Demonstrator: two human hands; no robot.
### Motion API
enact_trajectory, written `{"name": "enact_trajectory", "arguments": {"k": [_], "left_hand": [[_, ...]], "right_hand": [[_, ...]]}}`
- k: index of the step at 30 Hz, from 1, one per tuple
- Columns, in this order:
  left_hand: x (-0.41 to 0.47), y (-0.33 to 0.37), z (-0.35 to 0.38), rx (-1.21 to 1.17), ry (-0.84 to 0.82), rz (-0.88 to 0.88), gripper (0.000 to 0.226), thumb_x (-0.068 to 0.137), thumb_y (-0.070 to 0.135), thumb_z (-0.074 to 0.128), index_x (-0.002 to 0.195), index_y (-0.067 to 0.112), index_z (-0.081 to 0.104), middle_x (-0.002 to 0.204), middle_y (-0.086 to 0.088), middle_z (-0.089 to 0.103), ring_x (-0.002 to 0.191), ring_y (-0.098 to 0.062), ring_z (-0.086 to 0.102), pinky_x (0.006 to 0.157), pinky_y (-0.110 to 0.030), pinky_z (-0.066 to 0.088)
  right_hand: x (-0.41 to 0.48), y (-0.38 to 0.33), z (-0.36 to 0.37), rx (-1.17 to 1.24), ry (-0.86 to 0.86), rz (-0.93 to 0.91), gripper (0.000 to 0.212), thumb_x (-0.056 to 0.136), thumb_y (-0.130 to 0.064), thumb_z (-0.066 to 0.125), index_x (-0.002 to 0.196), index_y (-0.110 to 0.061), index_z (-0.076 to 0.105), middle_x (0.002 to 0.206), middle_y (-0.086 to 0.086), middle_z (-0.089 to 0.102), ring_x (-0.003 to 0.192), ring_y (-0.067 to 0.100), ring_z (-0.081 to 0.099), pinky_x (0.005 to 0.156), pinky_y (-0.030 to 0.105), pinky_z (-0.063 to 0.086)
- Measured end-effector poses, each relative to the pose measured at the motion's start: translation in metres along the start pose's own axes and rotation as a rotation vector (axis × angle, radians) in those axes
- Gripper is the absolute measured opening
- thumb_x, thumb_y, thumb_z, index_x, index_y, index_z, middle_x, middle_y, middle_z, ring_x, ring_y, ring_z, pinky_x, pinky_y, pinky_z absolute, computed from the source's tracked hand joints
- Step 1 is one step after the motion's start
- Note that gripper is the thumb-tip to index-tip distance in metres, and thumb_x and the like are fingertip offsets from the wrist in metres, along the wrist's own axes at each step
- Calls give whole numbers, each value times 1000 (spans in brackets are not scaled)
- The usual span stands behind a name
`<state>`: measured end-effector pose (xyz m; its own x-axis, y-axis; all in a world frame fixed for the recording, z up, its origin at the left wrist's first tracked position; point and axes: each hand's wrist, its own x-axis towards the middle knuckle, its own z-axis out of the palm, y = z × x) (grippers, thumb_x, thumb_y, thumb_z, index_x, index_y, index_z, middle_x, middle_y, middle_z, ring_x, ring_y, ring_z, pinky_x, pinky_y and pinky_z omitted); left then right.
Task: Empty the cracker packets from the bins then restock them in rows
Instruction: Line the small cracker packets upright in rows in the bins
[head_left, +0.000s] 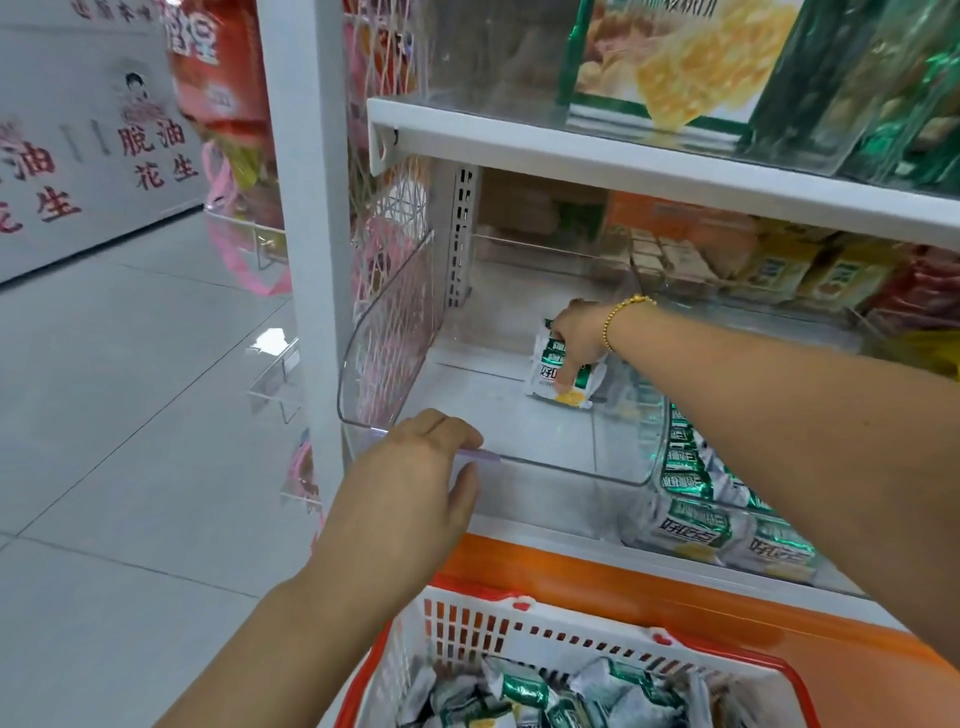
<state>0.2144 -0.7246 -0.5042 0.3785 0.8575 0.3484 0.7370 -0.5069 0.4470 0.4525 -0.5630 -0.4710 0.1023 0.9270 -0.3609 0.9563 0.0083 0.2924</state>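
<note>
nearest the camera is the red and white basket (571, 631), with loose packets (524, 691) heaped in it, green and silver. just past it the left hand (415, 467) holds the front rim of the clear bin (545, 470) at its left corner, fingers hooked over the edge and thumb on the outer face. to the right, the neighbouring bin (810, 564) holds the same packets in tidy rows.

farther in, the right hand (579, 338), a gold bracelet (618, 312) at its wrist, reaches across from the right and pinches the one cracker packet (563, 374) in the clear bin. the packet is on the bin floor, towards the right wall and about midway back. its long axis runs roughly front to back, yellow end towards the person.

that is what the next move depends on: the packet is already in the right hand and well apart from the left, which only steadies the bin. i cannot tell whether this is the last packet out or the first one in. for a row, i judge it should go against the back or a side wall.
</note>
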Motion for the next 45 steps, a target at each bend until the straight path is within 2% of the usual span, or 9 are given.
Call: {"name": "enact_trajectory", "arguments": {"k": [9, 12, 15, 21, 30, 33, 35, 38, 45], "left_hand": [[-7, -4, 0, -9, -16, 35, 38, 93, 24, 54, 132, 27, 54, 136, 10, 53, 118, -10, 55, 90, -11, 29], [-17, -4, -2, 4, -34, 70, 44, 93, 25, 55, 136, 28, 49, 143, 8, 47, 127, -12, 50, 99, -18, 34], [-28, -3, -6, -45, -3, 91, 17, 89, 23, 61, 105, 27, 65, 111, 7, 66, 91, -12, 64, 76, -17, 44], [-51, 4, 2, 13, -189, 116, 32, 91, 36, 54, 63, 31, 38, 62, 10, 47, 57, -3, 45, 51, -15, 27], [-118, -9, 76, 287, -733, 6, 34, 95, 37, 47, 125, 20, 51, 124, 0, 53, 111, -17, 54, 93, -27, 44], [-136, -27, 92, 380, -826, -66, 40, 96, 35, 47, 132, 18, 44, 129, -2, 50, 114, -16, 52, 90, -23, 41], [-145, -41, 100, 311, -843, -153, 40, 94, 33, 52, 130, 18, 48, 128, 1, 52, 115, -13, 53, 92, -20, 39], [-146, -52, 118, 102, -751, -277, 32, 90, 27, 61, 120, 17, 58, 122, 2, 60, 107, -9, 55, 87, -15, 38], [-138, -48, 191, -55, -605, -488, 32, 88, 16, 65, 119, 10, 60, 119, -4, 62, 100, -14, 57, 85, -21, 42]], "right_hand": [[-14, -5, 0, 1, 162, 10, 97, 62, -47, 86, 136, -9, 37, 128, 13, 48, 110, 31, 54, 79, 34, 44], [-34, -9, 1, 42, 152, -22, 73, 76, -49, 75, 128, -7, 45, 121, 13, 54, 106, 29, 55, 71, 28, 41], [-72, -18, 3, 85, 368, -121, 28, 89, -38, 61, 81, -12, 53, 76, 1, 51, 81, 24, 50, 50, 26, 29], [-198, -37, 55, 474, 650, -298, 41, 90, -38, 60, 61, -21, 37, 55, -7, 40, 54, 9, 39, 57, 30, 34], [-202, -77, 278, 863, -6, -80, 24, 91, -34, 61, 94, -11, 64, 88, 3, 64, 83, 18, 60, 77, 30, 51], [-204, -82, 339, 1096, -206, 165, 32, 92, -26, 60, 66, -8, 59, 63, 10, 59, 63, 22, 60, 71, 28, 51], [-213, -86, 366, 1572, -400, 375, 13, 90, -19, 65, 90, -6, 64, 82, 14, 66, 79, 23, 66, 68, 27, 55], [-220, -92, 394, 2115, -529, 617, 37, 90, -15, 66, 121, 2, 54, 105, 19, 59, 91, 25, 62, 61, 24, 57], [-208, -106, 410, 2449, -492, 725, 22, 92, -19, 63, 99, 2, 62, 99, 13, 61, 83, 19, 59, 62, 22, 55]]}}
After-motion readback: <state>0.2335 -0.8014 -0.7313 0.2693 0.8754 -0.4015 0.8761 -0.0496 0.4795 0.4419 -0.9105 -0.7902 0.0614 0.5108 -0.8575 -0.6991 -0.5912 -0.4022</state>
